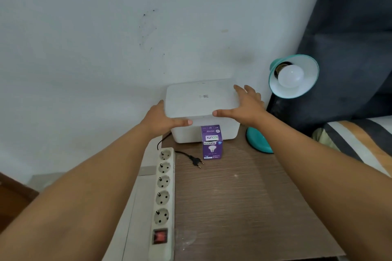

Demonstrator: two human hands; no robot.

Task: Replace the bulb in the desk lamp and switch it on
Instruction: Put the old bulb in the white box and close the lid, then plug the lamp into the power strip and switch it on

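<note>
Both hands on the white lidded box (202, 110) at the back of the wooden table (244, 197), against the wall (106, 27). Left hand (163, 118) presses the box's left front corner, fingers flat along the side, thumb stretched across the front edge under the lid. Right hand (246, 106) is spread wide over the right end of the lid, thumb pointing left along the front rim, fingers fanned toward the back. Neither hand curls round anything; both lie open and flat against the box. Lid is closed, so contents can't be seen.

Just in front of the box, touching or nearly so, stands a purple bulb carton (211, 143) marked ECOLINK, upright, top flaps shut; can't tell what's inside. Left of it a black plug (196, 160) w/ its cord lies loose on the table, not in any socket. Beside that, along the table's left edge, a white power strip (163, 197) w/ five empty sockets and a red rocker switch at the near end.

Right of the box: teal desk lamp (293, 76), base on the table partly behind the right forearm, shade tilted toward the camera. A white bulb (290, 76) sits in the shade's socket, unlit. Dark curtain (350, 27) behind, striped bedding (360, 140) at far right.
</note>
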